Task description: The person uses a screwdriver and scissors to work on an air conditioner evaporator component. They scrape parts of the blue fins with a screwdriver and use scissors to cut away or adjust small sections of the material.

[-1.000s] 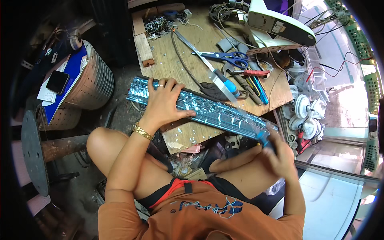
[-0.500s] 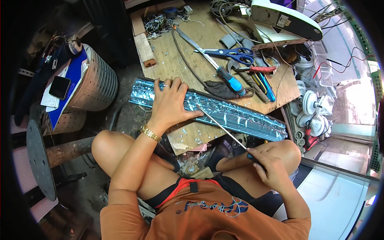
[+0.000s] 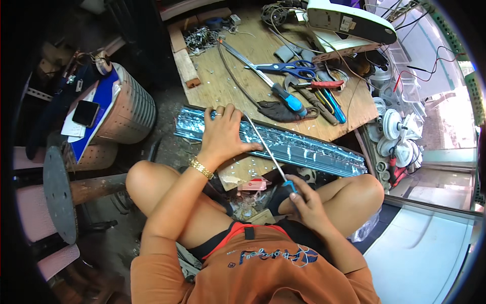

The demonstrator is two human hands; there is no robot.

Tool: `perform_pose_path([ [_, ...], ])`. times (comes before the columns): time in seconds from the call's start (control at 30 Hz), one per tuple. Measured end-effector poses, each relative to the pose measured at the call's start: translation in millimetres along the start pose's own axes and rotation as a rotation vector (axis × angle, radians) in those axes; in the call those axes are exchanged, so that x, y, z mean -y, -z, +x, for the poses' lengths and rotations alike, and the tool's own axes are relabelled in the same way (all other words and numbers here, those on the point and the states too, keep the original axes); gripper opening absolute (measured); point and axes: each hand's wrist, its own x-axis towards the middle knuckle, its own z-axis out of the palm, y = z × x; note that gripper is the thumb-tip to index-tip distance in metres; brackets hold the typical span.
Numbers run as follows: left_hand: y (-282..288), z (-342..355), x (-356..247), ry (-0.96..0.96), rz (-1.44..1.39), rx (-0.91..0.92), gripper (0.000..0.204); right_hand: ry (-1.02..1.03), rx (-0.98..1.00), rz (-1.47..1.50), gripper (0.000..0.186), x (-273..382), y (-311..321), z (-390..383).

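Observation:
A long, shiny bluish-silver bar with a rough, crumpled upper surface and a ribbed near side lies slanted along the front of the table. My left hand grips it near its left end, fingers over the far edge and thumb along the near side. In my right hand, over my lap, is the blue handle of a long screwdriver. Its thin shaft crosses the bar, and the tip reaches the far edge just right of my left fingers. Whether the tip touches the bar I cannot tell.
Behind the bar, the wooden table carries blue scissors, a second blue-handled screwdriver, a dark glove, red-handled pliers and metal scraps. A perforated drum stands left; white spools sit right.
My right hand has moved left and slightly up with the screwdriver. Its tip has gone from the bar's middle to the far edge beside my left fingers. My left hand keeps its grip.

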Motion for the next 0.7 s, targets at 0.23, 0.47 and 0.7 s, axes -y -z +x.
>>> perform_pose_path([
  [0.23, -5.7, -7.8, 7.7, -0.022, -0.059, -0.074, 0.099, 0.202, -0.001, -0.403, 0.048, 25.6, 44.4, -43.5],
  [0.47, -0.5, -5.7, 7.1, -0.021, -0.101, -0.005, 0.104, 0.129, 0.051, -0.555, 0.047, 45.7, 59.9, -43.9],
  [0.7, -0.3, -2.6, 6.8, -0.004, -0.101, -0.012, 0.098, 0.127, 0.112, -0.77, 0.047, 68.7, 64.2, -24.0],
])
